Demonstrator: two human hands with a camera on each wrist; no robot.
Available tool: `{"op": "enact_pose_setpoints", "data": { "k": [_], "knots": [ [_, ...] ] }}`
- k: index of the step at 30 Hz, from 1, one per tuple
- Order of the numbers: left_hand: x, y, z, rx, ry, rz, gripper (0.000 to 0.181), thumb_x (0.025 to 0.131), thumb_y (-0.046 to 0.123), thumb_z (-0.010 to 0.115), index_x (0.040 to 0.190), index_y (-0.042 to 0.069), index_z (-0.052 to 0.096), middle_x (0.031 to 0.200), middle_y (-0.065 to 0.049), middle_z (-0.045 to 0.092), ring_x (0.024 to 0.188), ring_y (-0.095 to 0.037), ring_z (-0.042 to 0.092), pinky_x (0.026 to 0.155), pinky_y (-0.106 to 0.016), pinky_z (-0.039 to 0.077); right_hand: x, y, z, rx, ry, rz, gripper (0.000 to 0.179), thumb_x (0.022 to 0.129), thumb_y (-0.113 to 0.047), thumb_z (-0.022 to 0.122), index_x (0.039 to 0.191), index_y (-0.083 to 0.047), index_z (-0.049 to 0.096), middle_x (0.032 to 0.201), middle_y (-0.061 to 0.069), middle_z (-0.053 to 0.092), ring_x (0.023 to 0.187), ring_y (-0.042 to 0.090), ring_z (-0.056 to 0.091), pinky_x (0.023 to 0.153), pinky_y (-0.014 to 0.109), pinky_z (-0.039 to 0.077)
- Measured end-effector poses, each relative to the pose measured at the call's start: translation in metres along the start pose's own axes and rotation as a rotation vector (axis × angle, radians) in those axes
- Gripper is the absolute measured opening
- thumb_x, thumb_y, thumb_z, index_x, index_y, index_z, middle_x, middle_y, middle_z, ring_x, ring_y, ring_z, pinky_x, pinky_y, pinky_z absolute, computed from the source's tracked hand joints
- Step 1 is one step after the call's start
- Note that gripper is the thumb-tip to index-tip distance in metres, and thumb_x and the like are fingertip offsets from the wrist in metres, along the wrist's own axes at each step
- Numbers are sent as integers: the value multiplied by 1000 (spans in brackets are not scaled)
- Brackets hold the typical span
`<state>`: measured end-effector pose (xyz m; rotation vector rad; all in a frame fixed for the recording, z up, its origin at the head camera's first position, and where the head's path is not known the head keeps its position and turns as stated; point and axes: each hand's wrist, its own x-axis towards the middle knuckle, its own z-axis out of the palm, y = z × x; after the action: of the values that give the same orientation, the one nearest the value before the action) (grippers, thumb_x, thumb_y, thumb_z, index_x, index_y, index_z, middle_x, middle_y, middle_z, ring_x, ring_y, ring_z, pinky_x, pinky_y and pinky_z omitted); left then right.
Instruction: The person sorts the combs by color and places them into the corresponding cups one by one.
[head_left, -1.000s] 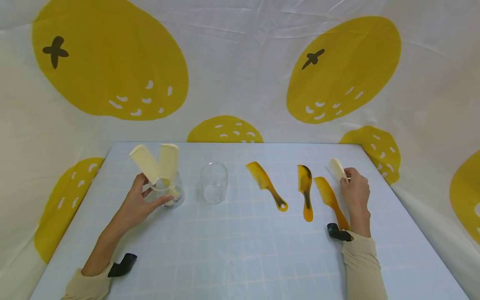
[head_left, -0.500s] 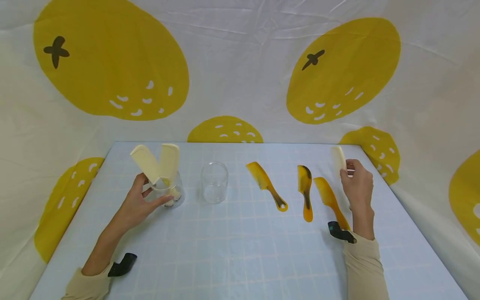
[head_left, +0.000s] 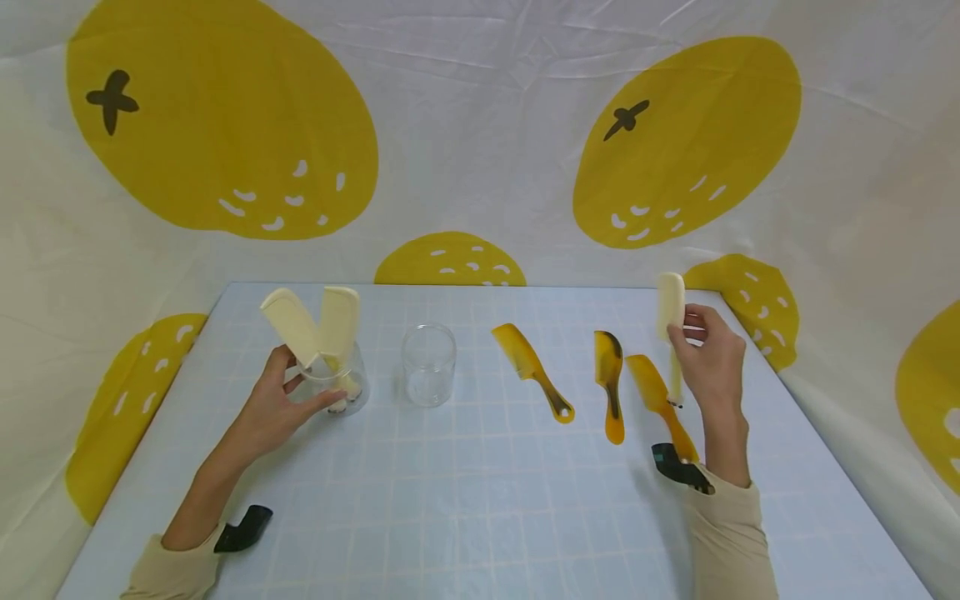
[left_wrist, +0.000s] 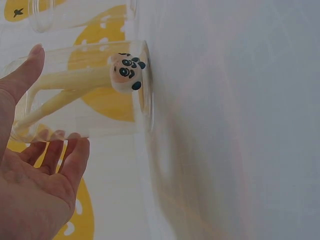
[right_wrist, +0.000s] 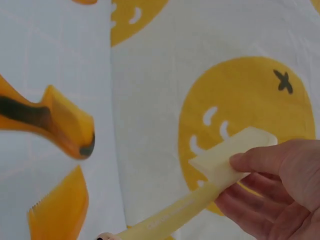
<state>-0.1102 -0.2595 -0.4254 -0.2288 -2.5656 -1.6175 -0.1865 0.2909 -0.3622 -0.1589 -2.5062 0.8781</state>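
At the left of the table my left hand [head_left: 273, 408] holds a clear glass cup [head_left: 362, 377], thumb on one side and fingers on the other. Two cream combs, one leaning left [head_left: 292, 325] and one more upright [head_left: 339, 323], stand in it with their teeth ends up. In the left wrist view, panda-head handle ends [left_wrist: 126, 72] sit near the cup's base. My right hand [head_left: 711, 354] pinches another cream comb [head_left: 670, 307] by its toothed part, raised above the table at the right with its handle hanging down.
A second clear glass cup [head_left: 428, 371] stands right of the held one. Three amber combs lie on the table: one slanted [head_left: 528, 362], one with dark streaks [head_left: 612, 387] and one [head_left: 654, 387] beside my right wrist. A fruit-print cloth [head_left: 480, 150] hangs behind the table.
My right hand has lifted the cream comb off the table and tipped it upright, handle down. My left hand and its cup have stayed in place.
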Motion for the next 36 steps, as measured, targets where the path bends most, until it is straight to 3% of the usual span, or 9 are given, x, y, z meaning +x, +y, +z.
{"op": "enact_pose_setpoints", "data": {
  "k": [5, 8, 10, 11, 17, 18, 27, 36],
  "knots": [
    [0, 0, 0, 3, -2, 5, 87, 88, 10, 83, 151, -1, 24, 142, -19, 34, 125, -34, 38, 110, -69, 35, -3, -11, 0, 71, 17, -66, 38, 97, -13, 73, 130, 2, 63, 123, 22, 69, 104, 38, 70, 83, 13, 54],
    [0, 1, -1, 0, -4, 4, 88, 88, 10, 83, 152, -2, 24, 142, -20, 34, 125, -33, 38, 110, -69, 35, -6, -19, 1, 122, 27, -114, 36, 96, -10, 74, 128, 4, 64, 119, 22, 70, 101, 38, 71, 76, 1, 46],
    [0, 1, -1, 0, -5, 3, 88, 88, 10, 83, 152, -2, 24, 142, -20, 34, 126, -33, 38, 110, -70, 34, -8, -24, 3, 152, 32, -143, 35, 95, -7, 75, 126, 5, 64, 117, 21, 71, 99, 37, 72, 75, 0, 46],
    [0, 2, -1, 0, -6, 3, 88, 88, 10, 83, 152, -2, 24, 141, -21, 33, 126, -33, 39, 110, -70, 34, -9, -27, 3, 166, 34, -156, 35, 94, -6, 75, 125, 5, 65, 116, 21, 72, 97, 30, 73, 75, 1, 46],
    [0, 2, -1, 0, -9, -2, 88, 88, 10, 83, 152, -2, 23, 142, -21, 33, 127, -32, 38, 110, -69, 34, -15, -42, 7, 210, 20, -217, 34, 92, -5, 77, 123, 3, 66, 112, 17, 73, 95, 26, 74, 76, 3, 48],
    [0, 2, -1, -1, -9, -1, 88, 88, 10, 83, 152, -2, 23, 142, -21, 33, 127, -32, 38, 110, -70, 34, -16, -45, 8, 212, 16, -225, 34, 92, -6, 78, 123, 3, 66, 112, 17, 73, 96, 33, 73, 76, 3, 48],
    [1, 1, -2, -14, -9, 10, 88, 88, 8, 83, 151, -2, 24, 142, -22, 33, 127, -34, 38, 110, -71, 33, -27, -68, 18, 297, -28, -333, 34, 90, -2, 79, 121, 5, 66, 110, 18, 73, 93, 33, 73, 75, 5, 51],
    [2, 0, -1, -7, -9, 1, 88, 88, 10, 84, 152, -1, 24, 143, -20, 33, 128, -33, 39, 110, -69, 35, -38, -87, 26, 341, -68, -383, 35, 88, -3, 81, 120, 3, 66, 109, 15, 73, 91, 32, 75, 75, 7, 53]
  ]
}}
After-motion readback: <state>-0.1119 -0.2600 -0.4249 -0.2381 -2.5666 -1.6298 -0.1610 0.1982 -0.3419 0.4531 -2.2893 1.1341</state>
